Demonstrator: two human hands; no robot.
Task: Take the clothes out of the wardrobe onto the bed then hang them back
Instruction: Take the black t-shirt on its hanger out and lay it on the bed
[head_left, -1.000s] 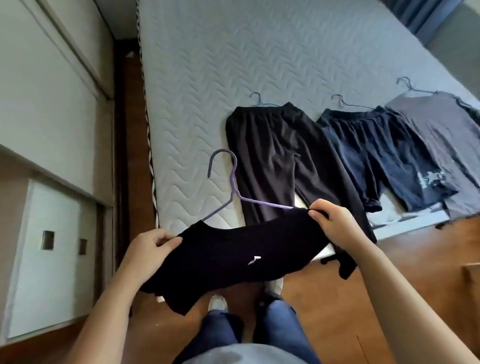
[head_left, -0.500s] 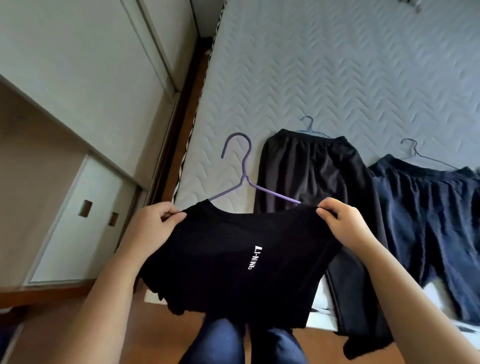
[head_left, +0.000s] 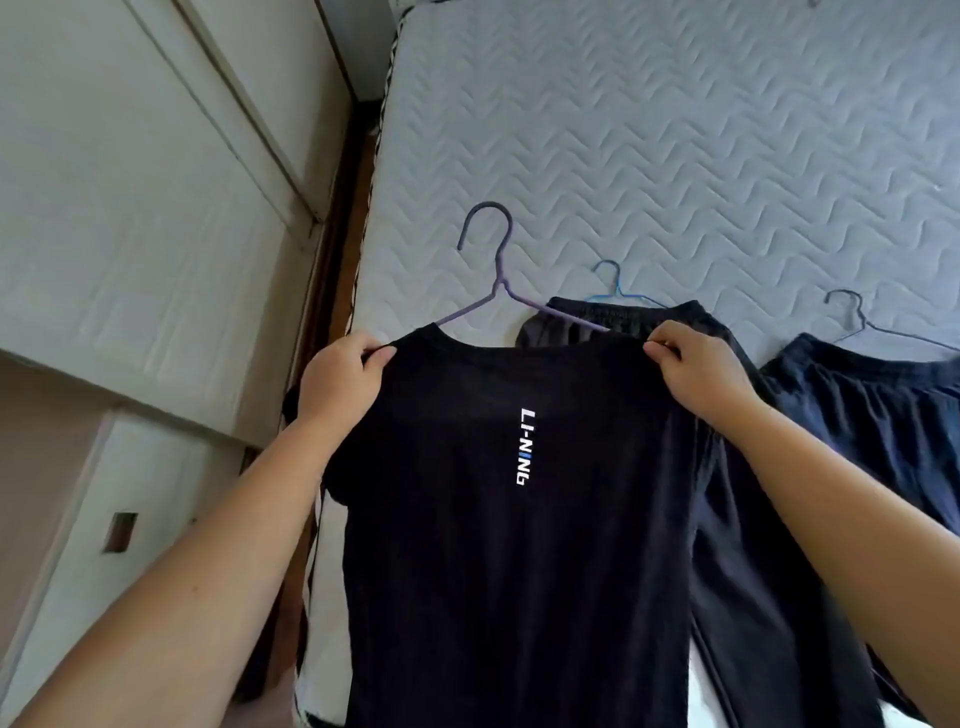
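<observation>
Bed (head_left: 675, 130) w/ grey quilted zigzag mattress fills upper centre + right of frame. White wardrobe (head_left: 130, 234) doors take the upper left. A drawer front (head_left: 156, 493) w/ a small recessed handle sits lower left, under the doors.

Black T-shirt (head_left: 493, 571), white "LI-NING" print running vertically, hangs centre frame down to the bottom edge, held up in front of the bed's near edge. It covers the shoulders of the purple hanger.

Black trousers (head_left: 743, 571) lie flat on the bed right of centre, waistband up-frame, legs running to the lower right, partly behind the shirt + right forearm. Navy shorts (head_left: 872, 405) lie at right edge, just beside the trousers.

Left hand (head_left: 337, 384), centre-left: thumb + curled fingers pinch the shirt's shoulder fabric. Right hand (head_left: 701, 369), centre-right: fingers curled, pinching the other shoulder at the hanger arm. Can't tell if either hand also grips the hanger wire under the cloth.

Purple hanger (head_left: 503, 265): hook + neck stick up from the collar at centre, over the mattress. Blue hanger (head_left: 617, 286) hook shows above the trousers' waistband. Dark hanger (head_left: 860, 319) hook shows above the shorts, right side.
</observation>
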